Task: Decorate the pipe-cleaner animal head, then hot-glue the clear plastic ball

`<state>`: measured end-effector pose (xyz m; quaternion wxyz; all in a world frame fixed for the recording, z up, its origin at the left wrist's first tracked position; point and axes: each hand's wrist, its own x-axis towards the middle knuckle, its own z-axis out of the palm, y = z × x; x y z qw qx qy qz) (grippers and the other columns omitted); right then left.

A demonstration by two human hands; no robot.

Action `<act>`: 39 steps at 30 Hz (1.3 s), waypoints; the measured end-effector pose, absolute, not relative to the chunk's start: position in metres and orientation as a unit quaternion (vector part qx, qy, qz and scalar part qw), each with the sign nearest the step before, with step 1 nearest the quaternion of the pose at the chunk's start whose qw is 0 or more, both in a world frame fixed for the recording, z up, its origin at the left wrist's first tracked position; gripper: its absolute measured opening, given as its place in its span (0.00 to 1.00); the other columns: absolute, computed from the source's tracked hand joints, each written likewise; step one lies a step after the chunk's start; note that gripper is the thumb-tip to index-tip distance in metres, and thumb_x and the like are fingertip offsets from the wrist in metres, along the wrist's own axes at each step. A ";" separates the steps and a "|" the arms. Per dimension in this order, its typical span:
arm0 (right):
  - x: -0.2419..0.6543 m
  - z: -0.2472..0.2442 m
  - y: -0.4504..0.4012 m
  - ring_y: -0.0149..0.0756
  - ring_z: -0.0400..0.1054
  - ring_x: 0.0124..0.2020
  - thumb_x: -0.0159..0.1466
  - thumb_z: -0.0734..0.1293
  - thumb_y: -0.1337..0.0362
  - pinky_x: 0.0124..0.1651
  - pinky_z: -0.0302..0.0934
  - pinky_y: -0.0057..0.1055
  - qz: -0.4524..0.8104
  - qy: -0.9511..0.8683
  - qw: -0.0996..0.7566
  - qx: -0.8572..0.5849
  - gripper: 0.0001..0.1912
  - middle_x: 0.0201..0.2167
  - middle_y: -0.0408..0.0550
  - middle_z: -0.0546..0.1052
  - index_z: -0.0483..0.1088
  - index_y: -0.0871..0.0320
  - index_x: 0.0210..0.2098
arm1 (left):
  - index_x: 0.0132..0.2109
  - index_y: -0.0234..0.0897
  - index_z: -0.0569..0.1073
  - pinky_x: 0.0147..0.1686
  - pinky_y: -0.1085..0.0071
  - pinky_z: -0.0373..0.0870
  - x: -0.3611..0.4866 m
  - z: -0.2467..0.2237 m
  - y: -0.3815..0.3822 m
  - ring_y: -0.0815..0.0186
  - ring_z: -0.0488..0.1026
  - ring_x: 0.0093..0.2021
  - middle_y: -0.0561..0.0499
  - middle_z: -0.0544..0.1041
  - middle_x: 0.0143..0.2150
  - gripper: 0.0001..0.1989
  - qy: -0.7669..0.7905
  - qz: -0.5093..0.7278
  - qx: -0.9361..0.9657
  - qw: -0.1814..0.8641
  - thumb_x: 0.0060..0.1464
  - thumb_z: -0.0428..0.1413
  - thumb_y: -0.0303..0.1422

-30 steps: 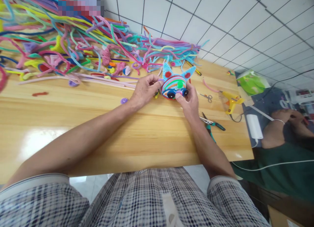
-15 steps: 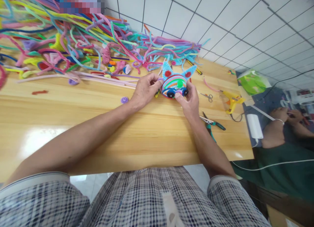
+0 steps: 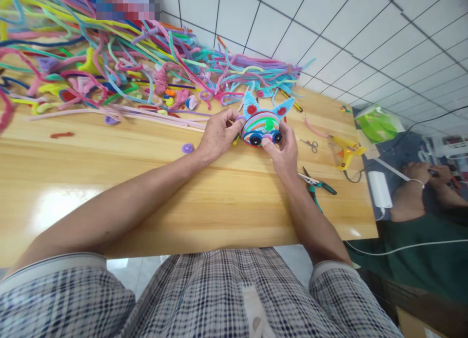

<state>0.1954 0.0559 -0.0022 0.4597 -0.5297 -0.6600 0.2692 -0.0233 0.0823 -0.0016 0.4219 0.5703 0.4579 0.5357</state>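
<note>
Between my hands is a round, striped pipe-cleaner head [image 3: 262, 126] with blue pointed ears, red ear spots, a green spot and black eyes. My right hand [image 3: 281, 145] grips it at the right side, the thumb lying below the eyes. At its left side, my left hand [image 3: 222, 133] pinches a small purple coil [image 3: 240, 119] against the edge of the head. Another purple coil [image 3: 187, 148] lies on the wooden table, just left of my left hand.
Many coloured pipe cleaners [image 3: 146, 50] are heaped along the back left. To the right lie scissors [image 3: 313, 146], green-handled pliers [image 3: 316, 184] and a yellow glue gun [image 3: 346, 151]. Another person's hands [image 3: 420, 172] show at the far right.
The view has shifted slightly, so the table items appear a little farther right. Both hands keep their hold on the head and coil.
</note>
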 end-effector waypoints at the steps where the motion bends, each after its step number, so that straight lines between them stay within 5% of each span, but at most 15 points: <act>1: 0.196 -0.002 0.056 0.54 0.75 0.63 0.61 0.75 0.33 0.70 0.69 0.58 0.268 -0.661 0.458 -0.530 0.41 0.63 0.54 0.79 0.68 0.46 0.66 | 0.33 0.40 0.75 0.32 0.70 0.68 -0.023 -0.002 0.083 0.67 0.71 0.30 0.54 0.77 0.30 0.11 0.458 0.535 0.572 0.421 0.66 0.61 0.35; 18: 0.198 -0.003 0.058 0.55 0.73 0.65 0.58 0.77 0.32 0.71 0.67 0.61 0.283 -0.651 0.454 -0.538 0.45 0.66 0.55 0.77 0.68 0.47 0.66 | 0.33 0.39 0.77 0.36 0.71 0.70 -0.027 -0.002 0.089 0.67 0.74 0.32 0.53 0.80 0.32 0.09 0.462 0.523 0.582 0.417 0.62 0.64 0.34; 23: 0.195 -0.006 0.057 0.54 0.73 0.66 0.58 0.76 0.31 0.72 0.66 0.61 0.279 -0.649 0.463 -0.536 0.47 0.67 0.56 0.76 0.67 0.47 0.67 | 0.40 0.38 0.79 0.36 0.71 0.71 -0.042 0.014 0.088 0.64 0.77 0.38 0.50 0.82 0.37 0.09 0.468 0.525 0.587 0.402 0.65 0.62 0.39; 28: 0.195 -0.010 0.060 0.54 0.73 0.66 0.57 0.76 0.30 0.73 0.65 0.59 0.277 -0.649 0.470 -0.530 0.50 0.68 0.59 0.75 0.66 0.49 0.69 | 0.36 0.39 0.76 0.35 0.70 0.72 -0.073 0.037 0.097 0.63 0.75 0.35 0.51 0.76 0.30 0.12 0.497 0.538 0.582 0.354 0.68 0.60 0.40; 34: 0.201 -0.011 0.064 0.56 0.69 0.71 0.59 0.76 0.32 0.75 0.61 0.62 0.265 -0.643 0.500 -0.516 0.46 0.70 0.58 0.73 0.67 0.48 0.69 | 0.38 0.40 0.80 0.45 0.64 0.74 -0.127 0.034 0.064 0.60 0.75 0.38 0.48 0.80 0.37 0.05 0.562 0.405 0.682 0.232 0.59 0.64 0.36; 39: 0.207 -0.004 0.061 0.56 0.69 0.70 0.63 0.74 0.35 0.76 0.60 0.63 0.232 -0.636 0.525 -0.516 0.41 0.69 0.58 0.72 0.67 0.48 0.68 | 0.47 0.39 0.82 0.51 0.57 0.76 -0.145 0.012 0.021 0.51 0.78 0.46 0.41 0.81 0.49 0.12 0.618 0.220 0.739 0.154 0.57 0.64 0.37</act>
